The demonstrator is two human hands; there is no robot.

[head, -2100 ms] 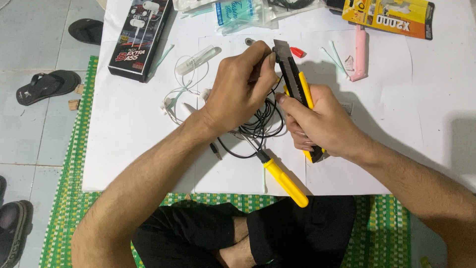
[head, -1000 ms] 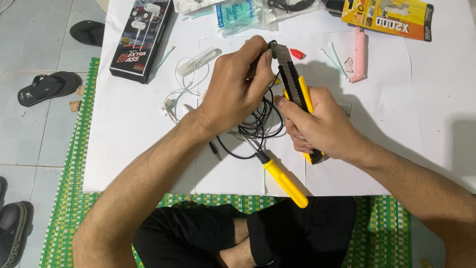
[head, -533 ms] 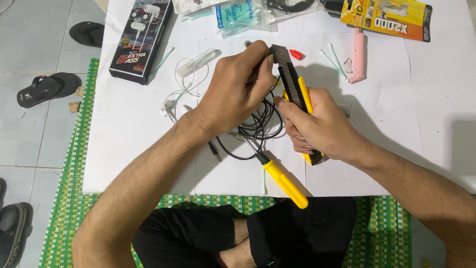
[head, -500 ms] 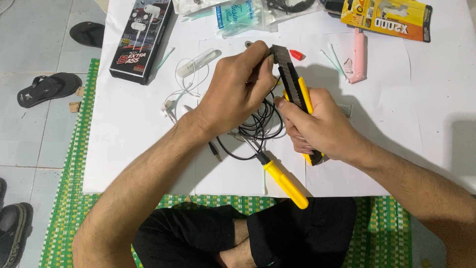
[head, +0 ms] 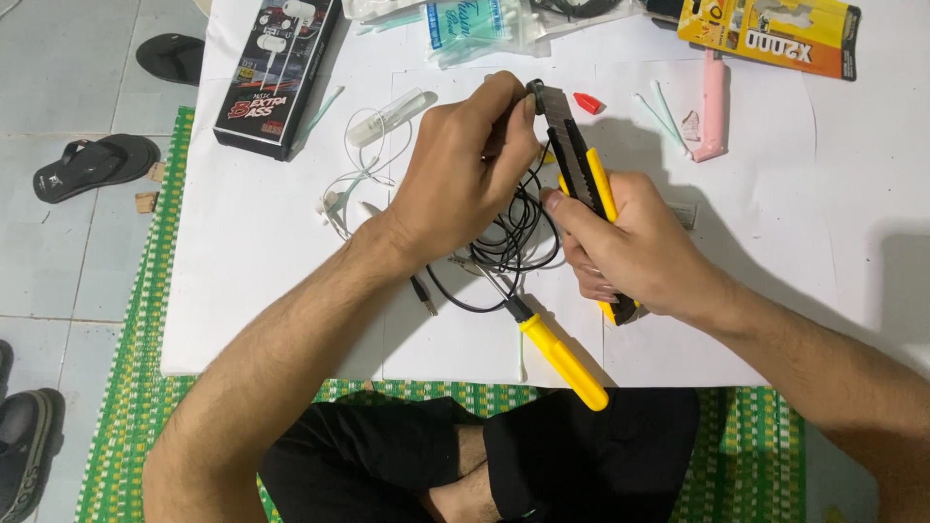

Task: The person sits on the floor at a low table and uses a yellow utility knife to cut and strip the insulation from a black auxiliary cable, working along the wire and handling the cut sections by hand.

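Observation:
My right hand (head: pixel 635 247) grips a yellow and black utility knife (head: pixel 577 165), blade end pointing away from me. My left hand (head: pixel 465 179) pinches a small part at the knife's tip, with a thin black cable (head: pixel 509 247) running down from the fingers into a loose coil on the white sheet (head: pixel 242 291). A yellow-handled screwdriver (head: pixel 557 356) lies just below the coil, near the sheet's front edge.
White earphones (head: pixel 349 189) and a small clear tube lie left of my hands. A black earphone box (head: pixel 276 73), a bag of cotton swabs (head: pixel 475 24), a yellow pack (head: pixel 770 34), a pink tool (head: pixel 712 107) and a red cap (head: pixel 587 102) sit further back. Sandals (head: pixel 92 165) rest on the tiled floor.
Both hands and the knife have stayed almost still; only slight finger shifts at the knife's tip.

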